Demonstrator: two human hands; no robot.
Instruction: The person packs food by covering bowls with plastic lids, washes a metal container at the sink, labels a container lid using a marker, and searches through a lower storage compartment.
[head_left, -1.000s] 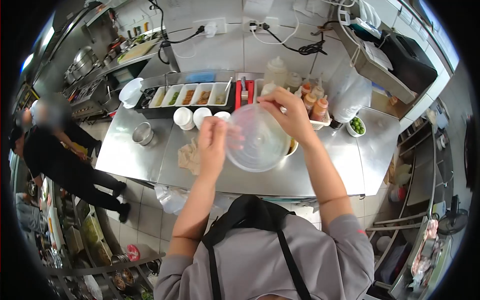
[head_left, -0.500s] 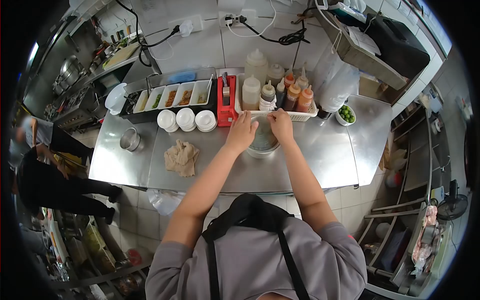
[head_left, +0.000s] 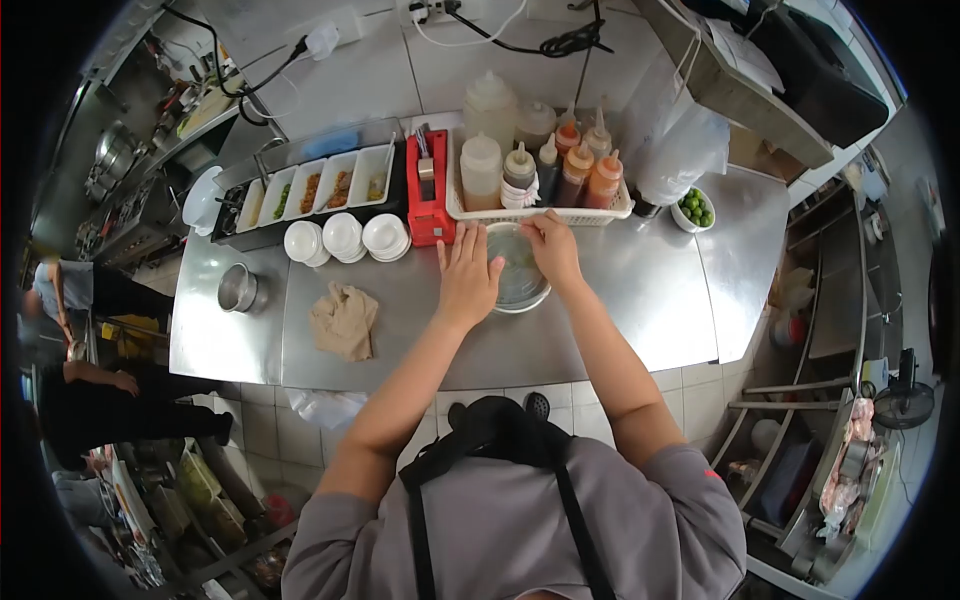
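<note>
A round tub with a clear lid (head_left: 519,268) stands on the steel counter in front of me. My left hand (head_left: 468,278) rests against the tub's left rim, its fingers stretched out and pointing away from me. At the far right of the rim, my right hand (head_left: 552,250) has its fingertips pinched together on the lid's edge. Just behind the tub is a cream basket (head_left: 590,214) of squeeze bottles (head_left: 603,180). A red tape dispenser (head_left: 428,195) stands beyond my left fingertips. What lies inside the tub is blurred by the lid.
Left of my arms lie a beige cloth (head_left: 344,320), a metal cup (head_left: 238,288) and stacked white dishes (head_left: 343,235). A black topping rack (head_left: 300,200) stands behind them. On the right is a bowl of green limes (head_left: 693,210). Co-workers (head_left: 110,395) stand at far left.
The view has shifted, so the counter things sit further left in it. My left hand has slid back a little along the rim; my right fingers stay at the lid's far edge.
</note>
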